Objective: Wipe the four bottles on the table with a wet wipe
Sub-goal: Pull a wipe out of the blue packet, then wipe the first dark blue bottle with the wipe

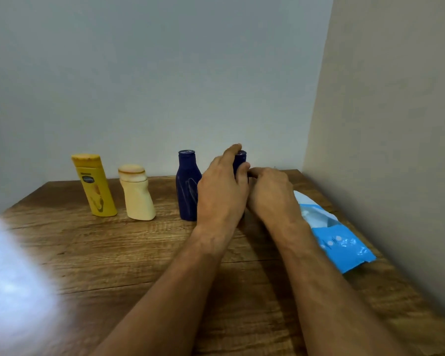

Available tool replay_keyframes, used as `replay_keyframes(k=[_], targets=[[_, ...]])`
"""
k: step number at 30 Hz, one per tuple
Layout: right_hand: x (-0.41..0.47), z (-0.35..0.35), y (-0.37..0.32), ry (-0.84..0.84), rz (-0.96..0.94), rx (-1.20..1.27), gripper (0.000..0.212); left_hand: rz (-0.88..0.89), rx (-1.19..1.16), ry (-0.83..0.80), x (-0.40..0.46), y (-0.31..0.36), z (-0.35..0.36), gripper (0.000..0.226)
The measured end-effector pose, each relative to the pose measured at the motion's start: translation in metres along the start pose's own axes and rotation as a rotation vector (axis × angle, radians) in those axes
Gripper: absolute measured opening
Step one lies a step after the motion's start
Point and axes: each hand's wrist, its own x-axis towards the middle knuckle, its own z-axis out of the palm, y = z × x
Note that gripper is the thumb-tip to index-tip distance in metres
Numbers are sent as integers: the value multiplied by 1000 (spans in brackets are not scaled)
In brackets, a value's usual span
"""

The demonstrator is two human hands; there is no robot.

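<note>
Four bottles stand in a row near the back of the wooden table (pixel 139 253): a yellow bottle (pixel 95 186) at the left, a cream bottle (pixel 138 195), a dark blue bottle (pixel 188 186), and a second dark blue bottle (pixel 240 161) mostly hidden behind my hands. My left hand (pixel 222 191) wraps around this second blue bottle, forefinger up by its cap. My right hand (pixel 270 194) presses against the same bottle from the right, fingers curled. No wipe shows in either hand; the fingers hide what lies between them.
A blue wet-wipe pack (pixel 342 242) lies open at the right, its white flap (pixel 306 197) lifted, close to the beige side wall (pixel 383 124). The grey back wall stands right behind the bottles. Bright glare covers the table's left front.
</note>
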Motion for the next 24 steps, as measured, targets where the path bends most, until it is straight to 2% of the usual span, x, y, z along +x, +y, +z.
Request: replay_keyframes(k=[8,11,13,15,17,21,24], targets=[[-5,-7,5,84,39,220,40,-111,-247,26,-5,18,-27,39],[-12,-8,3,133,66,388,36,-217,-311,-59,-5,13,-50,43],[-15,-8,1,154,72,586,33,-336,-475,-152,-6,6,-66,37],[-20,-9,-5,94,54,815,32,-448,-634,-221,-6,-7,-83,27],[-26,-8,-13,6,0,968,32,-550,-738,-249,-6,-25,-96,30],[-39,6,-28,-135,-114,978,31,-699,-988,-309,-18,-58,-111,44],[-44,17,-33,-195,-122,939,25,-739,-1078,-295,-27,-70,-115,28]])
